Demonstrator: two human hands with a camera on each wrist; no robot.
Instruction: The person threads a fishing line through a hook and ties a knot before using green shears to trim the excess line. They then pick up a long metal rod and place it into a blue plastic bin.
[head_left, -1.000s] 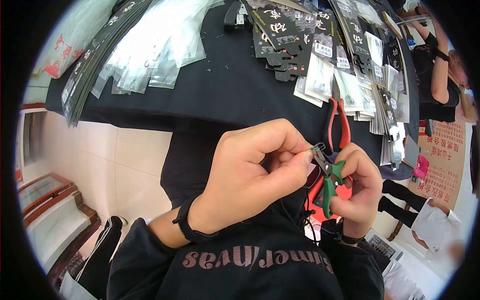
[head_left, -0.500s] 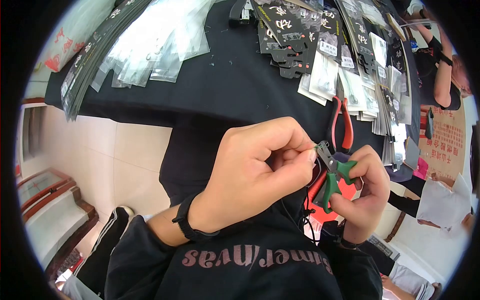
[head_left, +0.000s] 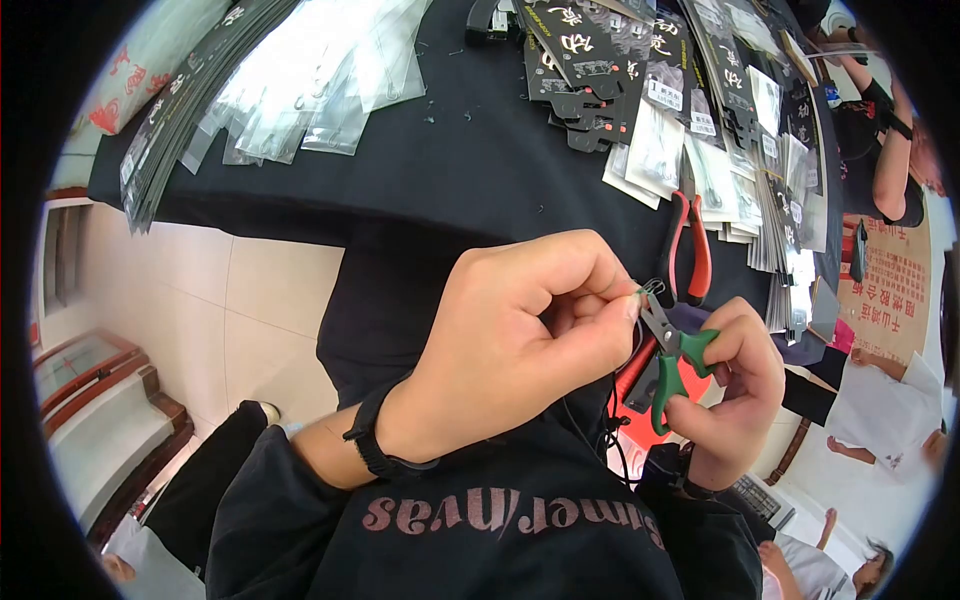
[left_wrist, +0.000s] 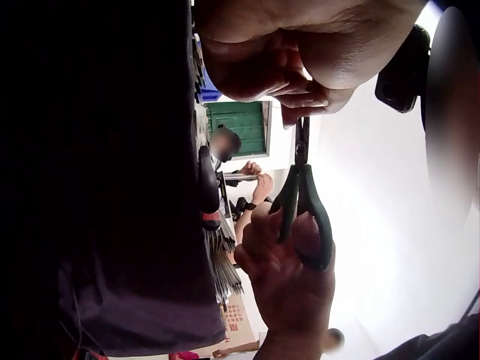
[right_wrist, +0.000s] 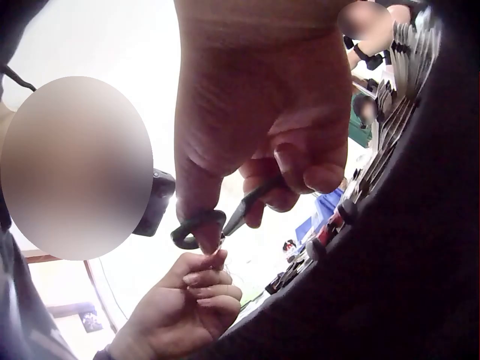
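Observation:
In the head view my left hand pinches a small bunch of thin, hook-like metal pieces between thumb and forefinger, with a bit of green at the fingertips. My right hand holds a pair of scissors by their green handles, its thumb in one loop. The blades point at the left fingertips and overlap the metal pieces. Seen from the left wrist, the scissors reach up to the pinching fingers. In the right wrist view the thumb passes through a handle loop.
Red-and-black pliers lie on the black-covered table. Printed black cards and stacked packets stand at the right, clear plastic bags at the left. A stapler lies at the back. Other people are at the far right.
Both hands have shifted slightly to the right in the head view, the scissors with them. The left hand keeps its pinch, and the blades stay by its fingertips.

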